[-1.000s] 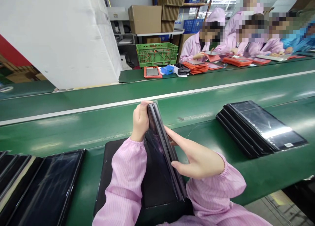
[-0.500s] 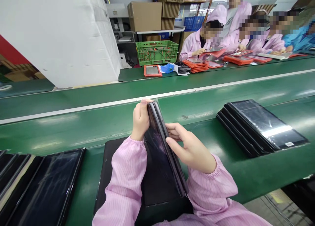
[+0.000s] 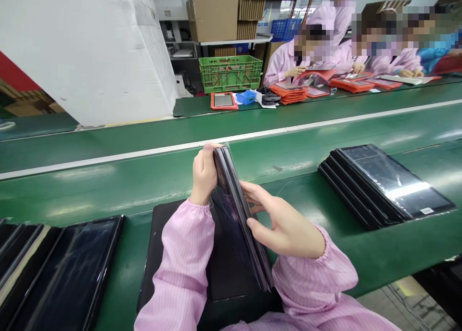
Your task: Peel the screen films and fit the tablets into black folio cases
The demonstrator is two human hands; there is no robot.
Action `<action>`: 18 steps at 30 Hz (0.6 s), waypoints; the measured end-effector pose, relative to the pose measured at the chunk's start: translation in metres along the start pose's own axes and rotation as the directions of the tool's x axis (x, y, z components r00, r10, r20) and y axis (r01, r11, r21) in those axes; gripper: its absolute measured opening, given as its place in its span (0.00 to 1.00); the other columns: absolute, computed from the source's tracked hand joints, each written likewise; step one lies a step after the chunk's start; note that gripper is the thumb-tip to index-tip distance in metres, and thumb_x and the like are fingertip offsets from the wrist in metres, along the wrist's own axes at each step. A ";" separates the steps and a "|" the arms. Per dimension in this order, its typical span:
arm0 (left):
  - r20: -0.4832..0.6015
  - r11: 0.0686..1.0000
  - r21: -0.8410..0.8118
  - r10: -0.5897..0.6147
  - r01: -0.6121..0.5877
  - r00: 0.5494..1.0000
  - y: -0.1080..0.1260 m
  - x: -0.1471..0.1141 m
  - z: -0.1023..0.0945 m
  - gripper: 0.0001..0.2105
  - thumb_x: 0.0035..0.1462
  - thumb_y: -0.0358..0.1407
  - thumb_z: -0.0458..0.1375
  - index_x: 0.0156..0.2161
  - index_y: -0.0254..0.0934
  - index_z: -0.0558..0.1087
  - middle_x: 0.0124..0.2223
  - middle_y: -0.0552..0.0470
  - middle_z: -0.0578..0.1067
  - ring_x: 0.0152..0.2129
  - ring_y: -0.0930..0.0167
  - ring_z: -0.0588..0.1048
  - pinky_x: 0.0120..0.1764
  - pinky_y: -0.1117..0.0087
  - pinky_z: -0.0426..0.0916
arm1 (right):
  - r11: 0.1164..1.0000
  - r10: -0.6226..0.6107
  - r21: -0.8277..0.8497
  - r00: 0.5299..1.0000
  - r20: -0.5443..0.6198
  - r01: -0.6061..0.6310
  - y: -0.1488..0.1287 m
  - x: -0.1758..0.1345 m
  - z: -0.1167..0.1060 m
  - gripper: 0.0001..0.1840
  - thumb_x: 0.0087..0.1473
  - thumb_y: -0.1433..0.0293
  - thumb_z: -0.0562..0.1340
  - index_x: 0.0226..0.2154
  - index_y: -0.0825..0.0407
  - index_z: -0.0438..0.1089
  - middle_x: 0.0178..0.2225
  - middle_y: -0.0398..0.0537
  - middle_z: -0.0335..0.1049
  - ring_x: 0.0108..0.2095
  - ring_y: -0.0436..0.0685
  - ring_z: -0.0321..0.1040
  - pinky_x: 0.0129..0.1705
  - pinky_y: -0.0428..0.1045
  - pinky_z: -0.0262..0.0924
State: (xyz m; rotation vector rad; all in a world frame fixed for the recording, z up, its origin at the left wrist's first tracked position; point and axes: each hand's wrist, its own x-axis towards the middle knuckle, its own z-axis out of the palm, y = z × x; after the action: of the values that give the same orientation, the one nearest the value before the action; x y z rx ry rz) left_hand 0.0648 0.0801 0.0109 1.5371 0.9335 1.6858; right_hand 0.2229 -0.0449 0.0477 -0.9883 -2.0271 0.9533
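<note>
Two dark tablets (image 3: 242,210) stand on their long edges, face against face, with speaker holes showing along the upper rims. My left hand (image 3: 205,170) is wrapped round their far end. Along the right side my right hand (image 3: 276,220) grips them lower down, thumb on the upper edge and fingers partly hidden behind. A clear film edge shows at the far corner. Beneath the tablets lies a black flat pad or case (image 3: 169,225), partly covered by my left sleeve.
Several tablets are stacked on the green bench (image 3: 310,292) at right, the top screen (image 3: 393,172) glossy. More tablets (image 3: 72,263) lean in a row at left. Across the bench, co-workers in pink sit by orange-cased devices (image 3: 292,94), near a green crate (image 3: 231,73).
My right hand has slid slightly down and toward me along the tablets' edge. The tablets have shifted a little left in view, still between both hands.
</note>
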 end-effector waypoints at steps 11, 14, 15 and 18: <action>0.019 1.000 0.026 0.003 -0.003 1.000 0.014 -0.006 0.003 0.28 0.63 0.58 0.42 0.30 0.39 0.72 0.30 0.49 0.74 0.29 0.68 0.73 0.32 0.68 0.67 | 0.998 0.045 0.047 0.994 -0.104 -0.040 -0.004 -0.001 -0.001 0.19 0.66 0.74 0.52 0.58 0.48 0.60 0.51 0.48 0.74 0.51 0.53 0.73 0.50 0.49 0.70; 0.033 1.000 0.001 -0.001 0.001 0.999 0.017 -0.008 0.004 0.28 0.64 0.58 0.42 0.30 0.39 0.72 0.31 0.48 0.74 0.30 0.68 0.73 0.33 0.68 0.66 | 0.998 0.019 0.060 0.998 -0.063 -0.015 -0.006 -0.005 -0.005 0.21 0.66 0.75 0.51 0.59 0.47 0.59 0.53 0.46 0.73 0.53 0.54 0.71 0.53 0.49 0.69; 0.034 1.000 -0.006 -0.001 0.001 0.999 0.017 -0.009 0.004 0.27 0.64 0.57 0.43 0.30 0.39 0.72 0.31 0.48 0.74 0.30 0.68 0.73 0.33 0.68 0.66 | 0.998 0.011 0.058 0.999 -0.052 -0.008 -0.006 -0.006 -0.006 0.22 0.64 0.76 0.52 0.59 0.46 0.59 0.54 0.46 0.72 0.54 0.54 0.71 0.53 0.49 0.69; 0.033 1.000 -0.006 -0.002 0.002 0.999 0.017 -0.010 0.003 0.27 0.64 0.57 0.43 0.30 0.39 0.73 0.31 0.48 0.74 0.28 0.69 0.72 0.33 0.67 0.66 | 1.000 0.000 -0.012 0.999 -0.052 0.000 -0.008 -0.010 -0.009 0.30 0.58 0.78 0.56 0.61 0.45 0.56 0.54 0.46 0.72 0.52 0.53 0.72 0.50 0.47 0.71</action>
State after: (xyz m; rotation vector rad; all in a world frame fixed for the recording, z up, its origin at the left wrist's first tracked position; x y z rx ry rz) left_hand 0.0689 0.0634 0.0204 1.5543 0.9118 1.6555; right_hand 0.2321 -0.0543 0.0560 -1.0096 -1.9923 0.9070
